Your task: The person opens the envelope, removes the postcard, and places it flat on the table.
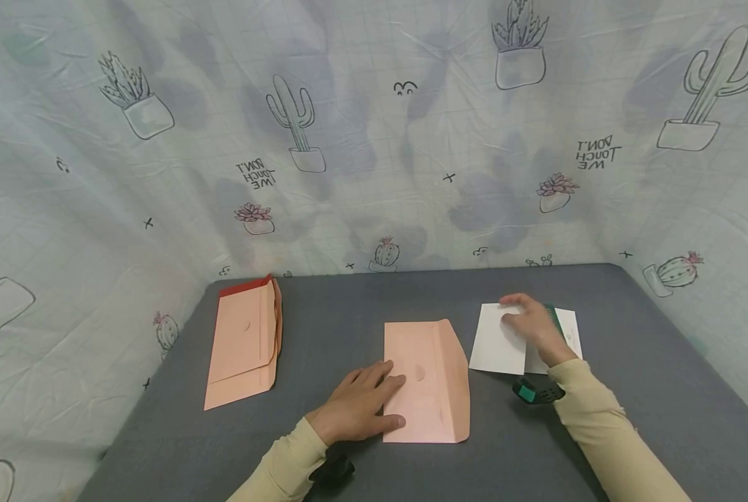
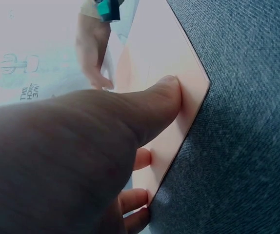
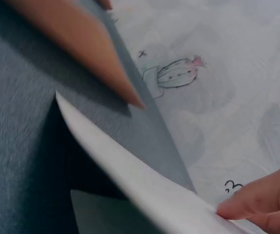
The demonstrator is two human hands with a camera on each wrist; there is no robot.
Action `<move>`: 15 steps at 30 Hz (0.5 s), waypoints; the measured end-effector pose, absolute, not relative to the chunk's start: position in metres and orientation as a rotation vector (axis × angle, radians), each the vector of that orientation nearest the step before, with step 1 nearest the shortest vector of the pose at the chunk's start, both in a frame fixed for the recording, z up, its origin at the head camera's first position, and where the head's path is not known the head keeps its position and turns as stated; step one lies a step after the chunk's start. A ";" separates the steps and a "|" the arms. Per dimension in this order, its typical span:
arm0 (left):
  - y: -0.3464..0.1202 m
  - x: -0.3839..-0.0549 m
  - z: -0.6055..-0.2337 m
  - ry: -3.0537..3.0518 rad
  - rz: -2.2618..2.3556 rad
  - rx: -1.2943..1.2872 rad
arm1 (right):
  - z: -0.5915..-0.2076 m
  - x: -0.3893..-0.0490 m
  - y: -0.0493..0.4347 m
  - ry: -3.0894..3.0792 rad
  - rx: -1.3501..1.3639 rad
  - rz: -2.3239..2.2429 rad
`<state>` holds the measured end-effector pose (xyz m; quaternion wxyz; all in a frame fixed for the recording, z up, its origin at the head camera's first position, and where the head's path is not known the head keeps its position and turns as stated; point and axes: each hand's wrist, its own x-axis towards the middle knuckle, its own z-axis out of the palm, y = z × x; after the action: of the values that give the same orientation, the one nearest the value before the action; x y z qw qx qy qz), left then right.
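A peach envelope lies on the table with its flap side to the right. My left hand rests on its left edge, fingers spread; in the left wrist view the thumb presses the envelope near a corner. To the right, my right hand pinches a white card at its top edge between thumb and fingers. The right wrist view shows this white card tilted up off the table, with another card under it. A white card with green lies partly behind the right hand.
At the left of the grey table lies a stack of peach envelopes with a red edge at its top. A cactus-print curtain surrounds the table at the back and sides.
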<state>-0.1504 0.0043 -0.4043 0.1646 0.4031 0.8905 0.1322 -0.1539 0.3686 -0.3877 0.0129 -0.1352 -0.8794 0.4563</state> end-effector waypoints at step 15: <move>0.004 -0.151 -0.405 2.531 0.381 1.155 | -0.395 -0.154 0.363 -3.011 -0.351 0.913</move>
<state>-0.1509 0.0041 -0.4046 0.1663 0.4056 0.8888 0.1337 -0.1542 0.3634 -0.3953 -0.0120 -0.1109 -0.9510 0.2883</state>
